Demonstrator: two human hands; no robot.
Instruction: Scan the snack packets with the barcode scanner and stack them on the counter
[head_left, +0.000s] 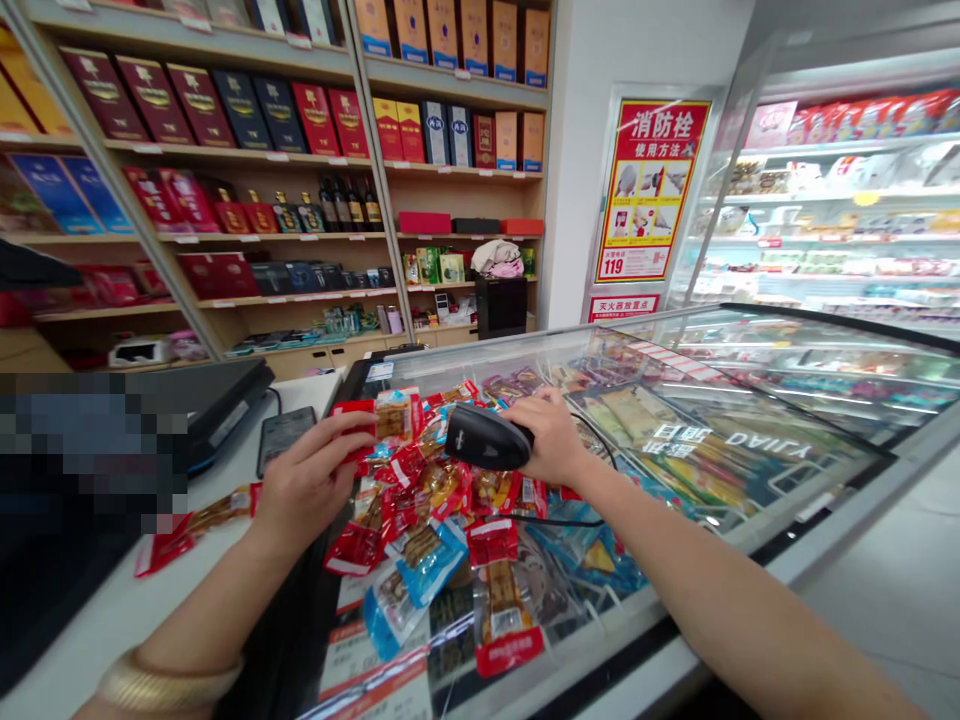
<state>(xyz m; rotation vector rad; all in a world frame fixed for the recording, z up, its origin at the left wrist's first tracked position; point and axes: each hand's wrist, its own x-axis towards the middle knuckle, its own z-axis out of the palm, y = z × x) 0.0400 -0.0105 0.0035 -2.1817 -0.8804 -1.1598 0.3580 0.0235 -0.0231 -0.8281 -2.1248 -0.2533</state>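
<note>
My right hand [551, 435] is wrapped round a black barcode scanner [484, 437], its head pointing left over a heap of snacks. Between the fingers of my left hand [311, 480] is a red snack packet [397, 415] with a clear middle, held just left of the scanner's head. Below both hands, several red and blue snack packets [442, 490] lie piled on the glass top of a chest freezer [750, 590]. Nearer to me are a blue-ended packet [431, 555] and a red-ended packet [502, 600]. The scanner's cable [555, 520] runs under my right wrist.
On the white counter [82, 640] at left lie another red packet [199, 525] and a phone [289, 435], beside a dark machine [217, 410]. Shelves of boxed bottles [240, 110] stand behind. A lit display fridge [847, 220] is at right.
</note>
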